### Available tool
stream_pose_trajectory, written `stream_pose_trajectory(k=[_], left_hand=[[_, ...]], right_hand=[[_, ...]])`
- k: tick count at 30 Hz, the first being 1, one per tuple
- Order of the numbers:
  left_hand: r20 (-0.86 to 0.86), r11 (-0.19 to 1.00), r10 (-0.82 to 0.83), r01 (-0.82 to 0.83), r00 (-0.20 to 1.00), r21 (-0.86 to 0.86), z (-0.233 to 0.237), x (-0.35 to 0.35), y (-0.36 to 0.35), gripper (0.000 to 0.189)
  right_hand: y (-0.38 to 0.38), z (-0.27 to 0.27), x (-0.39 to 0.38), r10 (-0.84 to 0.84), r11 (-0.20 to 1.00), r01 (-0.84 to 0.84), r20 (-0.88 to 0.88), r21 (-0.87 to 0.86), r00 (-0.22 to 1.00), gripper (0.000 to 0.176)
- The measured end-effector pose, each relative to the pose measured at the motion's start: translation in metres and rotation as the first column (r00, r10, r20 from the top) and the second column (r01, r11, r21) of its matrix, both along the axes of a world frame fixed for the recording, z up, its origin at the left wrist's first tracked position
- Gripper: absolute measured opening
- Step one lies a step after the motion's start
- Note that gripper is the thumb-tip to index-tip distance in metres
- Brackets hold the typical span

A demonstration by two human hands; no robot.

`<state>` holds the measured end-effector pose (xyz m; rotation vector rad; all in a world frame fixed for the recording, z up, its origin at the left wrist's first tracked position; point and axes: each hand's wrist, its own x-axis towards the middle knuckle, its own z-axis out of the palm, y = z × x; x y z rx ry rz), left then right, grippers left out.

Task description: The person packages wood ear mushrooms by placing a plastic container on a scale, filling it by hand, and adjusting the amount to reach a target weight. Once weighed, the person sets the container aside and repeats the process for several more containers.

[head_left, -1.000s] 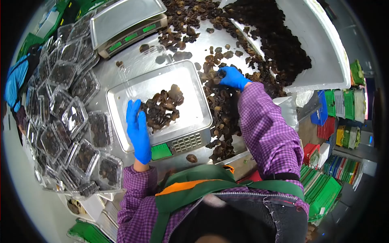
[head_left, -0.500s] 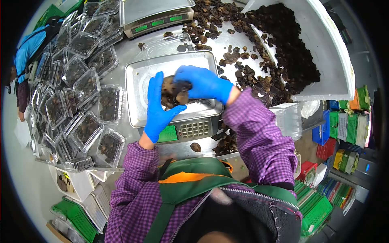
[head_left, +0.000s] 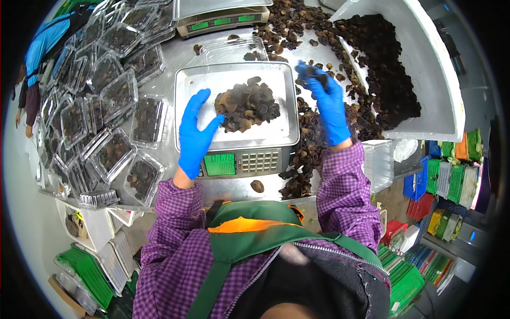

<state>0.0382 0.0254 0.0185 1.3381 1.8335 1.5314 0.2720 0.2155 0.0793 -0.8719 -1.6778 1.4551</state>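
A heap of dark brown wood ear mushrooms (head_left: 247, 106) lies on the metal pan (head_left: 287, 125) of a digital scale (head_left: 258, 162) with a lit green display. My left hand (head_left: 196, 135), in a blue glove, is over the pan's left side, thumb and fingers spread beside the heap, nothing in it. Off the pan's right edge is my right hand (head_left: 329, 106), also blue-gloved and slightly blurred, with a dark mushroom piece (head_left: 321, 80) at its fingers. Loose mushrooms (head_left: 313, 135) lie on the table beneath it.
Filled clear plastic boxes (head_left: 119, 93) are piled on the left. An open clear box (head_left: 234, 50) lies behind the pan, near a second scale (head_left: 223, 22). A white tub (head_left: 435, 80) of mushrooms is at right, with stacked clear containers (head_left: 378, 162) nearer. Another person's blue sleeve (head_left: 50, 40) shows far left.
Mushrooms that were between my hands now rest in a heap on the pan. My right hand has moved right, off the pan; my left has drawn slightly away from the heap.
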Motion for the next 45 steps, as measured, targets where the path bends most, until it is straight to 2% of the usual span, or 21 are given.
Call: stream_pose_trajectory(k=[1,5,7,9,11,13,15,18,19,21,22,23,25,27,28,31,32,34,35,39,45], left_hand=[[0.112,0.999,0.03,-0.031,0.993,0.01,-0.001,-0.003,-0.006,0.057],[0.225,0.98,0.194,-0.18,0.955,-0.083,0.001,-0.023,-0.023,0.046],[0.221,0.973,0.224,-0.203,0.949,-0.113,0.007,-0.028,-0.028,0.046],[0.254,0.98,0.199,-0.191,0.946,-0.055,0.013,-0.028,-0.03,0.045],[0.243,0.983,0.185,-0.177,0.952,-0.051,0.02,-0.022,-0.027,0.049],[0.076,0.99,0.125,-0.119,0.989,-0.076,0.027,-0.011,-0.022,0.053],[0.052,0.995,0.056,-0.051,0.997,-0.087,0.016,-0.006,-0.012,0.07],[-0.223,0.996,-0.005,-0.016,0.975,-0.093,-0.002,0.008,0.006,0.103],[-0.223,0.996,-0.005,-0.016,0.975,-0.09,-0.008,0.01,0.011,0.103],[-0.341,0.988,0.032,-0.082,0.939,-0.134,-0.021,0.015,0.021,0.107],[-0.334,0.985,0.033,-0.087,0.942,-0.15,-0.033,0.014,0.022,0.108],[-0.335,0.986,0.033,-0.085,0.941,-0.143,-0.032,0.012,0.024,0.108],[-0.26,0.981,-0.022,-0.029,0.965,-0.191,-0.03,0.013,0.019,0.107],[-0.217,0.987,-0.029,-0.007,0.976,-0.162,-0.025,0.011,0.014,0.104],[-0.172,0.987,-0.029,0.001,0.985,-0.162,-0.019,0.01,0.011,0.101],[-0.103,0.989,0.008,-0.022,0.995,-0.145,-0.011,0.006,0.001,0.09],[-0.059,0.992,0.025,-0.032,0.998,-0.124,-0.014,0.001,-0.003,0.087],[-0.011,0.992,0.075,-0.076,0.997,-0.097,-0.017,-0.009,-0.01,0.076],[-0.008,0.992,0.076,-0.077,0.997,-0.099,-0.016,-0.012,-0.013,0.076],[0.127,0.977,0.145,-0.122,0.981,-0.177,-0.003,-0.015,-0.015,0.068],[0.215,0.976,0.186,-0.154,0.959,-0.154,-0.006,-0.027,-0.014,0.058]], right_hand=[[-0.004,0.005,0.009,-0.085,0.993,0.087,0.029,-0.083,0.996,0.029],[-0.002,-0.03,0.059,-0.137,0.989,0.144,0.205,-0.019,0.969,0.031],[-0.013,-0.039,0.079,-0.213,0.974,0.158,0.423,0.161,0.881,0.032],[-0.021,-0.044,0.094,-0.206,0.975,0.126,0.543,0.181,0.814,0.032],[-0.027,-0.049,0.101,-0.226,0.972,0.1,0.74,0.211,0.633,0.034],[-0.028,-0.068,0.11,-0.276,0.958,0.116,0.737,0.261,0.617,0.039],[-0.023,-0.09,0.119,-0.316,0.947,0.179,0.674,0.266,0.668,0.04],[-0.034,-0.061,0.097,-0.233,0.972,0.164,0.781,0.169,0.579,0.052],[-0.037,-0.061,0.092,-0.236,0.971,0.164,0.78,0.173,0.579,0.052],[-0.037,-0.058,0.085,-0.304,0.902,-0.081,0.758,0.423,0.577,0.064],[-0.033,-0.056,0.076,-0.198,0.929,-0.075,0.66,0.361,0.725,0.073],[-0.037,-0.039,0.057,-0.115,0.983,0.009,0.585,0.181,0.803,0.073],[-0.044,-0.021,0.02,0.006,0.999,-0.023,0.396,0.039,0.918,0.076],[-0.048,-0.026,-0.013,-0.058,0.919,-0.146,0.493,0.366,0.868,0.077],[-0.05,-0.024,-0.028,-0.053,0.879,-0.238,0.58,0.413,0.813,0.079],[-0.041,-0.06,-0.062,-0.032,0.747,-0.345,0.549,0.569,0.835,0.038],[-0.038,-0.06,-0.063,-0.028,0.744,-0.348,0.548,0.57,0.836,0.038],[-0.03,-0.051,-0.062,0.106,0.972,-0.161,0.292,0.173,0.951,0.021],[-0.023,-0.056,-0.061,0.072,0.943,-0.121,0.166,0.309,0.983,0.018],[-0.019,-0.021,-0.039,0.086,0.995,-0.081,0.086,-0.058,0.993,0.02],[-0.013,-0.008,0.014,-0.092,0.996,0.094,0.122,-0.005,0.988,0.021]])
